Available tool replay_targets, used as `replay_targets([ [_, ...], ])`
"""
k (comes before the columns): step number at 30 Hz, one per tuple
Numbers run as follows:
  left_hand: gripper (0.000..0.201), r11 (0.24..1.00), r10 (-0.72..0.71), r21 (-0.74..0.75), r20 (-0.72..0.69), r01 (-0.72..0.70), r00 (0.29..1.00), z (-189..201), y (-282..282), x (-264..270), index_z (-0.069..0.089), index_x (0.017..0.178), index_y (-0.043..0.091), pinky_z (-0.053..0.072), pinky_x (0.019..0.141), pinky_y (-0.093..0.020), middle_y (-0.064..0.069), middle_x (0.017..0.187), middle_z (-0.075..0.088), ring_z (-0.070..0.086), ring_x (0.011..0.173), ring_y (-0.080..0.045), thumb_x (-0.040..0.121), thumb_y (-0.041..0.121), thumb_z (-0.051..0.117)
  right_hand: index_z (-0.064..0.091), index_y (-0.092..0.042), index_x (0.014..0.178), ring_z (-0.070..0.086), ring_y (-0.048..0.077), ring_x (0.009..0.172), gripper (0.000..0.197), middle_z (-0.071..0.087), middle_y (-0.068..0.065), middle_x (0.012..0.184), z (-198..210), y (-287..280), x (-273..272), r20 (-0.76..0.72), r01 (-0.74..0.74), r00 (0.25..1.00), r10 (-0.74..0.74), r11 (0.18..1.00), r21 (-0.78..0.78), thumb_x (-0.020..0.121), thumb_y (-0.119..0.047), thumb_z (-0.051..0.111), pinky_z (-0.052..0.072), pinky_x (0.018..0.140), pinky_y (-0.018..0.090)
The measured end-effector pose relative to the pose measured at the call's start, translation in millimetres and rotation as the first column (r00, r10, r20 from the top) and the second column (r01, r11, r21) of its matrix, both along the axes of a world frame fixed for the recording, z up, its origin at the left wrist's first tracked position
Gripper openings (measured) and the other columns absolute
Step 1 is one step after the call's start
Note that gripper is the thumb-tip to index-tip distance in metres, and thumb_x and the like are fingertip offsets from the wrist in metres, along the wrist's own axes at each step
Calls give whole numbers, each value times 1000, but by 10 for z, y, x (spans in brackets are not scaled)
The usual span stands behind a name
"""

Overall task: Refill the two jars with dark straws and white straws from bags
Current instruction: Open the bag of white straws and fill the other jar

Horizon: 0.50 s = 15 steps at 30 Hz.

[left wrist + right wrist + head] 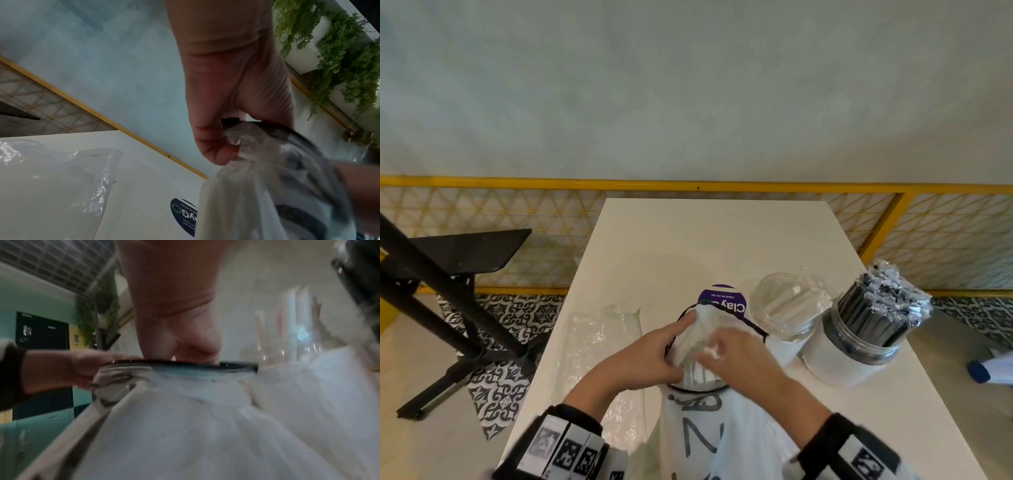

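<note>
A translucent white bag with a black-banded mouth and dark handwriting stands at the table's near edge. My left hand pinches the left side of the bag at its rim, thumb and fingers closed on the plastic. My right hand reaches into the mouth with fingers curled round white straws; in the right wrist view its fingers dip behind the black rim. To the right stand a clear jar partly filled with white straws and a jar packed with dark straws.
An empty clear plastic bag lies flat on the white table to the left. A purple round sticker shows behind the bag. A black stool stands left of the table, and a yellow lattice rail runs behind.
</note>
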<state>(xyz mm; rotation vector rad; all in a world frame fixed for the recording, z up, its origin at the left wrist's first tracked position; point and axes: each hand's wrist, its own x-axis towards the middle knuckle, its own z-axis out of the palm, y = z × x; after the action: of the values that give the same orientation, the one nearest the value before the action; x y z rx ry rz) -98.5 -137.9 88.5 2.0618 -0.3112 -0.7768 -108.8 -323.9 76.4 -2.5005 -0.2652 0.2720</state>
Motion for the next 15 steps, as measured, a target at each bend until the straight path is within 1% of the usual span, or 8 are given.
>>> replay_targets([
  [1,92,1000,3,-26,2,-3,1000,1,-1,-8,15,148,36,47,65,-17,17,145,38,50,71,4,76,-5,56,58,-18,91,57,16,85,38,52,-4,82,-111,52,-9,-159,-15,987,-13,984,-176,84,-55,57,39,71,28],
  [3,92,998,7,-60,18,-6,1000,4,-18,-34,14,149,33,41,63,-5,6,149,34,48,73,19,78,-8,56,61,-12,98,61,22,95,60,58,2,83,-219,109,-13,-234,-50,972,-40,929,-366,81,-68,50,39,71,28],
  [4,91,998,0,-69,30,2,1000,-8,-24,-51,13,148,33,41,68,-2,1,150,30,46,90,25,79,-6,59,61,-12,106,61,24,99,68,64,5,91,-246,134,-11,-238,-76,971,-25,911,-405,79,-73,45,42,73,29],
  [5,90,997,-11,-74,39,14,999,-34,-32,-66,14,148,34,42,77,-2,0,154,25,43,111,21,80,-2,62,59,-14,113,61,24,100,72,66,6,101,-261,161,-13,-239,-113,971,8,896,-429,78,-74,42,45,76,31],
  [7,91,997,-27,-72,47,31,999,-97,-46,-85,14,147,38,40,98,-9,14,156,19,38,126,11,80,2,64,58,-14,115,61,25,96,66,64,7,100,-263,205,-18,-279,-173,959,51,884,-434,81,-68,43,45,76,32],
  [9,92,996,-36,-74,36,38,999,-135,-49,-93,18,146,42,40,104,-24,22,152,25,44,118,7,76,0,61,60,-10,111,61,25,93,52,61,7,93,-263,230,-15,-301,-181,952,56,896,-406,87,-54,47,43,72,30],
  [11,93,995,-35,-97,35,38,999,-127,-61,-107,19,145,44,40,107,-33,27,147,31,48,112,2,74,-1,60,59,-8,112,61,25,97,43,62,9,97,-260,248,-8,-311,-167,949,44,909,-383,90,-43,48,43,74,31],
  [15,93,991,-29,-128,38,34,999,-78,-84,-116,21,146,41,42,104,-27,29,146,28,45,121,8,73,-3,57,58,-8,109,62,25,97,30,60,7,92,-315,313,-13,-333,-106,943,-14,934,-340,89,-30,52,44,74,30],
])
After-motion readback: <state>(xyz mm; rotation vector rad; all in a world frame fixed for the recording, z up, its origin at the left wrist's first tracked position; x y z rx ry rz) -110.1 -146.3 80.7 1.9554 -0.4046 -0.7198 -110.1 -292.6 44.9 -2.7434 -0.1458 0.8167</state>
